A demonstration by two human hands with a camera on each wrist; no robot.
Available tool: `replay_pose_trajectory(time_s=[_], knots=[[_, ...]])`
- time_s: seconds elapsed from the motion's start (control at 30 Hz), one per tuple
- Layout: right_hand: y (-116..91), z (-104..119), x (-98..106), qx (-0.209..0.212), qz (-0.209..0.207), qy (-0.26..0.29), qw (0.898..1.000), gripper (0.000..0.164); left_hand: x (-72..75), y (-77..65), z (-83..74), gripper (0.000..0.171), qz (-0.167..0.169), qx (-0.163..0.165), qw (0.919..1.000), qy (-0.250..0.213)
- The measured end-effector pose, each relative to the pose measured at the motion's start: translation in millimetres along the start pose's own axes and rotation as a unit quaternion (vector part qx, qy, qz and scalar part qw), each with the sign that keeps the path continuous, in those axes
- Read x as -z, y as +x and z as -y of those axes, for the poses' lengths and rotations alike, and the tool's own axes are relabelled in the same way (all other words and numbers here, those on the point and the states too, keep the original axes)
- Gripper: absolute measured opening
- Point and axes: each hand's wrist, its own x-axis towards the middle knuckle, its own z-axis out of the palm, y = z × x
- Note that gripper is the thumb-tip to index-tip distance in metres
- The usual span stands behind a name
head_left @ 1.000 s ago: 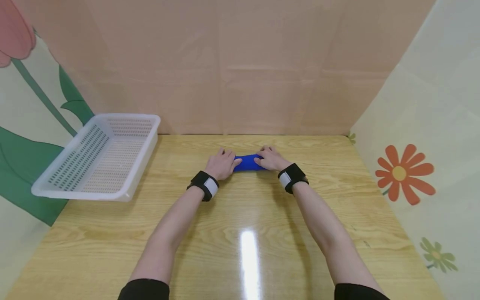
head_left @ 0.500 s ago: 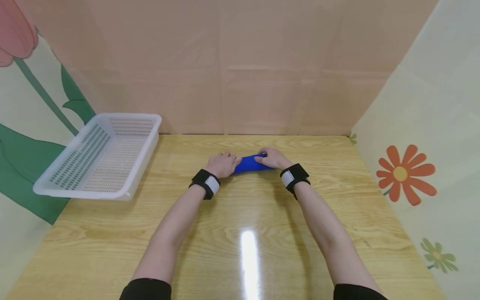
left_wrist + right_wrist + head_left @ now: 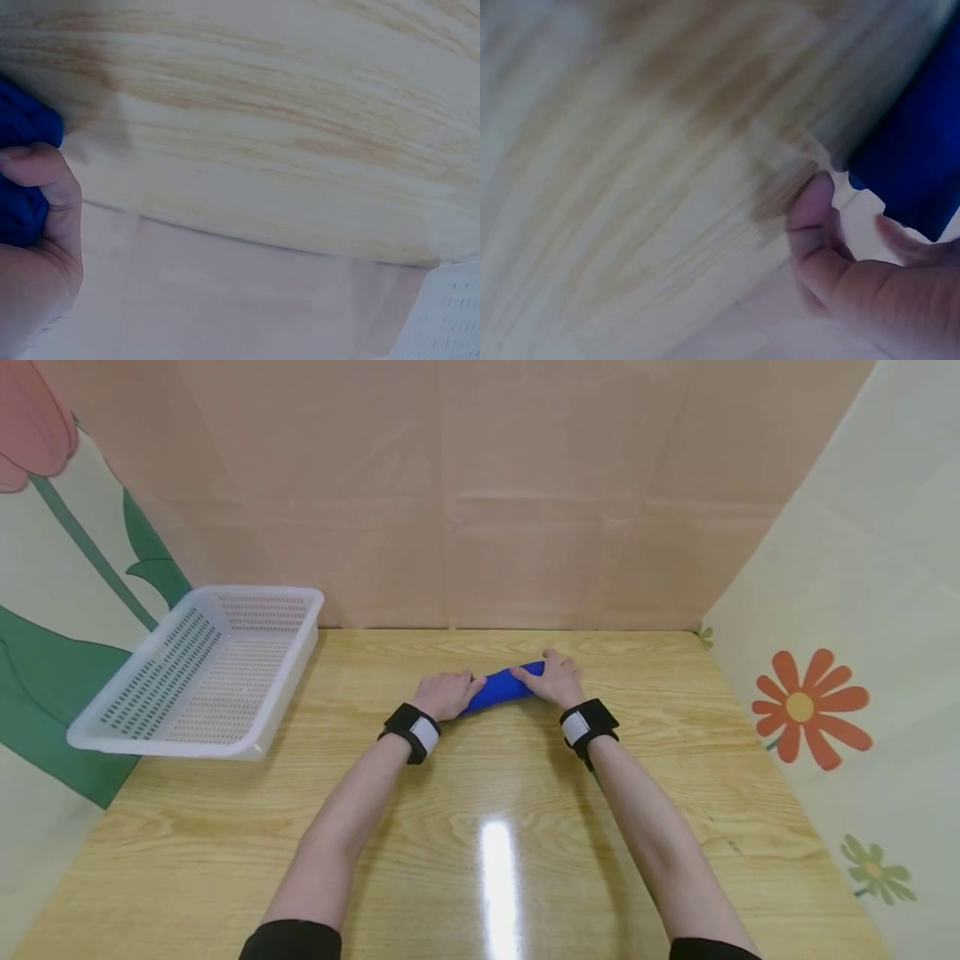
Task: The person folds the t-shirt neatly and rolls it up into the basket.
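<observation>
A rolled blue cloth (image 3: pixel 498 688) lies aslant on the wooden table, its right end farther back than its left. My left hand (image 3: pixel 444 695) grips the left end, and the left wrist view has the thumb (image 3: pixel 37 165) curled over the bunched end of the roll (image 3: pixel 30 120). At the other end is my right hand (image 3: pixel 557 682), fingers spread and thumb over the cloth's near side. In the right wrist view its fingers (image 3: pixel 814 206) stand apart from the blue cloth's edge (image 3: pixel 919 150), with a gap between.
A white perforated plastic basket (image 3: pixel 240 677) stands at the table's left back corner. A pinkish wall covering (image 3: pixel 517 493) rises behind the table (image 3: pixel 450 868), and a flower-printed sheet (image 3: pixel 825 593) borders the right side.
The roll has turned, its right end swinging back and its left end coming nearer. My right hand has shifted right and its fingers have spread. My left hand stays almost in place.
</observation>
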Motion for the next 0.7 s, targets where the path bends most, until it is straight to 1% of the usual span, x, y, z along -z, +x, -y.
replay_pose_trajectory(time_s=[0.03,0.1,0.13,0.17,0.23,0.27,0.3,0.37,0.4,0.47,0.53,0.57,0.63,0.7], knots=[[-3,0,0,-0.007,0.001,-0.005,1.0,0.095,-0.4,-1.0,-0.7,0.061,0.0,-0.001,1.0,0.001],[-9,0,0,-0.02,0.015,-0.012,1.0,0.101,-1.5,-2.7,-1.8,0.063,-0.001,-0.003,1.0,0.008],[-12,0,0,-0.025,0.025,0.0,0.999,0.103,-2.0,-3.6,-2.4,0.064,0.0,-0.003,0.9999,0.01],[-14,0,1,-0.027,0.037,0.02,0.999,0.104,-2.5,-4.5,-3.1,0.065,0.0,-0.003,0.9999,0.011],[-16,2,2,-0.036,0.065,0.092,0.993,0.108,-3.5,-5.9,-4.7,0.066,0.003,-0.004,0.9999,0.01],[-16,2,2,-0.044,0.079,0.138,0.986,0.11,-4.1,-6.3,-5.5,0.067,0.004,-0.006,1.0,0.006],[-17,3,2,-0.051,0.088,0.185,0.978,0.112,-4.8,-6.5,-6.4,0.067,0.008,-0.009,0.9999,0.0],[-16,5,1,-0.071,0.095,0.277,0.954,0.114,-5.4,-7.4,-8.5,0.068,0.017,-0.013,0.9995,-0.025],[-15,6,0,-0.081,0.095,0.313,0.941,0.115,-6.0,-7.7,-9.1,0.069,0.023,-0.016,0.9989,-0.039],[-13,8,-3,-0.097,0.088,0.362,0.923,0.115,-7.3,-8.9,-9.8,0.069,0.034,-0.017,0.9968,-0.07],[-11,9,-7,-0.109,0.08,0.396,0.908,0.115,-8.3,-11.4,-9.5,0.069,0.041,-0.014,0.9943,-0.098],[-10,10,-9,-0.114,0.079,0.408,0.902,0.116,-8.9,-12.9,-9.0,0.068,0.042,-0.012,0.9931,-0.109],[-8,13,-13,-0.121,0.073,0.425,0.894,0.115,-9.5,-16.2,-8.1,0.067,0.041,-0.01,0.9909,-0.128],[-8,17,-18,-0.128,0.06,0.449,0.882,0.113,-9.2,-19.5,-7.8,0.066,0.038,-0.01,0.9889,-0.143]])
